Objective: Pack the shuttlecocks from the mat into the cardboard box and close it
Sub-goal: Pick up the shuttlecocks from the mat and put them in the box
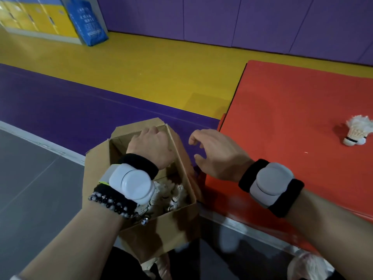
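An open cardboard box [177, 217] sits on the floor at the left edge of the red mat [292, 110]. Several white shuttlecocks [173, 196] lie in its near end. My left hand [150, 147] reaches inside the box at its far end, fingers curled downward; whether it holds anything is hidden. My right hand [218, 152] hovers just right of the box over the mat's corner, fingers spread and empty. Two white shuttlecocks [356, 132] rest side by side on the mat at the far right.
The box flaps stand open on all sides. Purple and yellow floor stretches beyond the box, with a purple padded wall behind. A blue bag [87, 21] leans against yellow lockers [30, 15] at the far left. Grey floor lies left.
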The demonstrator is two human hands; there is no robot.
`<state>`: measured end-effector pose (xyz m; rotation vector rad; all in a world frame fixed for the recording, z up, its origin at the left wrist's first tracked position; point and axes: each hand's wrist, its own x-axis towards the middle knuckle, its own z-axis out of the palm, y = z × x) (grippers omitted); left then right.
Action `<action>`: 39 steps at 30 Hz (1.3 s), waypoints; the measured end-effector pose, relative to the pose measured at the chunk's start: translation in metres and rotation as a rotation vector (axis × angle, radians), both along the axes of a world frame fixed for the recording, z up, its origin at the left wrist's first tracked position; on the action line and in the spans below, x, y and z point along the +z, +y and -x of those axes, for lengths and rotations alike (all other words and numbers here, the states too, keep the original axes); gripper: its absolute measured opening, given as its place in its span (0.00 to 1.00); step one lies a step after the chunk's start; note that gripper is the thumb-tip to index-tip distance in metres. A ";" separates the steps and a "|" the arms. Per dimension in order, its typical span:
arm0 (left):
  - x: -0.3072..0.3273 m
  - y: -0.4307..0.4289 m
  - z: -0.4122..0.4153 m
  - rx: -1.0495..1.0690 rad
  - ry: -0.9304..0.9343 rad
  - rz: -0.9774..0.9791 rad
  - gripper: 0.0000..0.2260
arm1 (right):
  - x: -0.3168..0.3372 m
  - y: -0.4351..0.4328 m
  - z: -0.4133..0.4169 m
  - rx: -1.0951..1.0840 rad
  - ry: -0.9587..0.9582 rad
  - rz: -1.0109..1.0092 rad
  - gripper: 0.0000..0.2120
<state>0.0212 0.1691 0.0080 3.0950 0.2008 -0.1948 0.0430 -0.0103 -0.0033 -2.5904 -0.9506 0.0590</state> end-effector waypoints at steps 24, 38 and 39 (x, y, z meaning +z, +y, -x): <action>-0.012 -0.148 -0.035 -0.320 -0.071 0.167 0.19 | -0.008 -0.185 0.002 -0.488 -0.026 0.342 0.28; -0.031 -0.225 -0.042 -0.466 -0.255 0.273 0.18 | -0.016 -0.280 -0.009 -0.850 -0.129 0.296 0.39; -0.032 -0.229 -0.043 -0.471 -0.262 0.279 0.19 | -0.014 -0.287 -0.013 -0.880 -0.151 0.246 0.39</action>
